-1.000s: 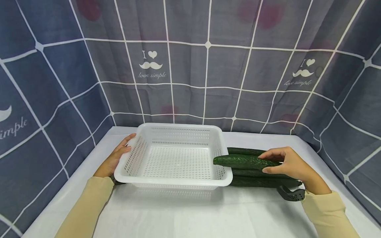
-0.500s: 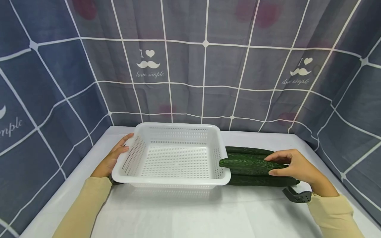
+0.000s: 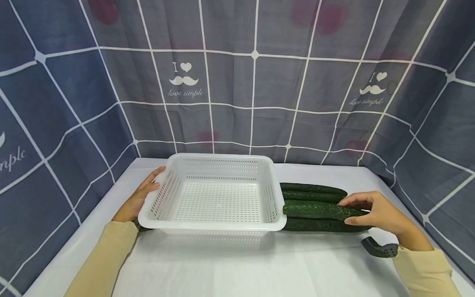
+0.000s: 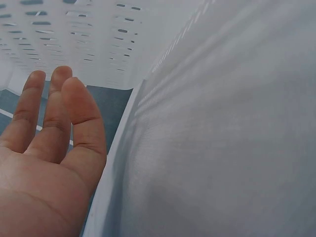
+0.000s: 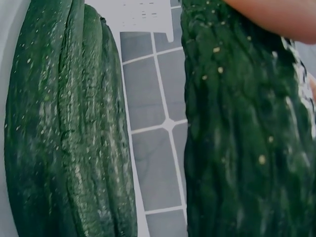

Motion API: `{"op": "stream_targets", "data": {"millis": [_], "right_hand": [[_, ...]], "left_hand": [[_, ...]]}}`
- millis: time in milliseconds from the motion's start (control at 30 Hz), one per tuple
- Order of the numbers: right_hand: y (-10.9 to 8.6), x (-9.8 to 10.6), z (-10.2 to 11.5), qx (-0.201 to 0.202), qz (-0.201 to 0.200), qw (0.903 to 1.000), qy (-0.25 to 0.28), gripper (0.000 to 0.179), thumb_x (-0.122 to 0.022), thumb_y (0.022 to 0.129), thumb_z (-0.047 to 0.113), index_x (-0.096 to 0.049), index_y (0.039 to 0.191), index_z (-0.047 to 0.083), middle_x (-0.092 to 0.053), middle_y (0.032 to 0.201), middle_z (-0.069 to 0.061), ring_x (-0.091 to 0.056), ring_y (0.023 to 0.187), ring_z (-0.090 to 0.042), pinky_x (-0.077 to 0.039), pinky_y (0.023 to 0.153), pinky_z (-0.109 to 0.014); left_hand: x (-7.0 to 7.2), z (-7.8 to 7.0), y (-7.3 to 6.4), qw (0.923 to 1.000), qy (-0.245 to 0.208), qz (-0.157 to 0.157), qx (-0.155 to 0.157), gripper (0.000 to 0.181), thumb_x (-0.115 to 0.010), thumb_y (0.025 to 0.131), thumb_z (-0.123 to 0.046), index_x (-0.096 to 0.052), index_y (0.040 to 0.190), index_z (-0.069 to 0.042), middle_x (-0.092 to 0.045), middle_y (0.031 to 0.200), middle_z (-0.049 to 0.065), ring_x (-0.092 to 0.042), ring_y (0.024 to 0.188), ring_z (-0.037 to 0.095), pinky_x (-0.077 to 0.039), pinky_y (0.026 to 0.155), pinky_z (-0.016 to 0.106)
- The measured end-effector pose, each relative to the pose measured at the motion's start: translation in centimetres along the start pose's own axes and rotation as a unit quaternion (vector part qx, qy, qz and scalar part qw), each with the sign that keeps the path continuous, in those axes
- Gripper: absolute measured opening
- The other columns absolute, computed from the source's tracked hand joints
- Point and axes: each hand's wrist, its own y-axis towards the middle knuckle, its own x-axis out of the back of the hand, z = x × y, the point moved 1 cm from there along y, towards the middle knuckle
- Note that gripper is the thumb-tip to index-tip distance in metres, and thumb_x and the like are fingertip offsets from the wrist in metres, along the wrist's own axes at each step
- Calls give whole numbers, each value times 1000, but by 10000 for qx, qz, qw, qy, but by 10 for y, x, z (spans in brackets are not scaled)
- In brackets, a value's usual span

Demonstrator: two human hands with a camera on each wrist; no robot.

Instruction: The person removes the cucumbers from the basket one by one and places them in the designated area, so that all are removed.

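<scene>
My right hand (image 3: 380,212) pinches a dark green, bumpy cucumber (image 3: 315,209) near its right end, thumb on the near side and fingers on the far side. Its left tip is right at the basket's right rim in the head view. Close up in the right wrist view, the held cucumber (image 5: 237,128) fills the right side, with a gap between it and the other cucumbers (image 5: 84,128). My left hand (image 3: 139,198) rests along the left side of a white perforated plastic basket (image 3: 219,226), its fingers fairly straight by the outer wall, as the left wrist view shows.
More cucumbers (image 3: 313,188) lie side by side to the right of the basket, with one cucumber (image 3: 323,225) nearest me. A white cloth (image 3: 230,268) covers the table. Grey-blue checked curtains (image 3: 230,82) stand behind and at both sides.
My right hand has moved right and a little toward me with the cucumber, whose left tip has drawn back from over the basket's rim. The left hand keeps its place at the basket.
</scene>
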Motion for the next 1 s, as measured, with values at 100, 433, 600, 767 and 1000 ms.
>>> {"op": "stream_targets", "data": {"millis": [100,433,600,767,1000], "right_hand": [[-4,0,-3,26,1,10000,68,41,-88,77,-12,-80,111,8,-77,108,15,-71,94,-4,-53,79,-19],[-13,-7,-18,196,207,9990,355,43,-86,76,-16,-78,111,7,-76,112,15,-71,98,-3,-53,81,-18],[-13,-15,-24,255,389,9983,345,41,-88,76,-13,-78,109,9,-76,113,13,-71,101,-3,-53,85,-18],[-10,-25,-29,404,553,9967,430,41,-89,76,-12,-79,107,13,-76,114,9,-70,103,-3,-54,86,-19],[-6,-39,-34,542,666,9957,360,41,-91,75,-10,-76,104,16,-75,111,0,-68,104,-4,-54,87,-22]], "left_hand": [[0,0,0,10000,29,7,-5,51,-49,112,-14,-48,156,-39,-66,134,-1,-72,109,15,-61,87,33],[0,0,1,10000,34,-37,-55,50,-50,111,-13,-50,155,-39,-66,135,-1,-72,109,15,-61,87,32],[1,0,0,9997,149,-183,-13,50,-50,111,-15,-50,154,-40,-66,134,-2,-71,109,14,-61,86,32],[1,0,0,9995,201,-245,32,49,-50,111,-16,-50,154,-41,-66,134,-3,-71,108,14,-61,86,32],[-1,0,0,9995,214,-213,37,50,-49,112,-16,-50,155,-41,-67,134,-3,-71,107,14,-61,86,32]]}}
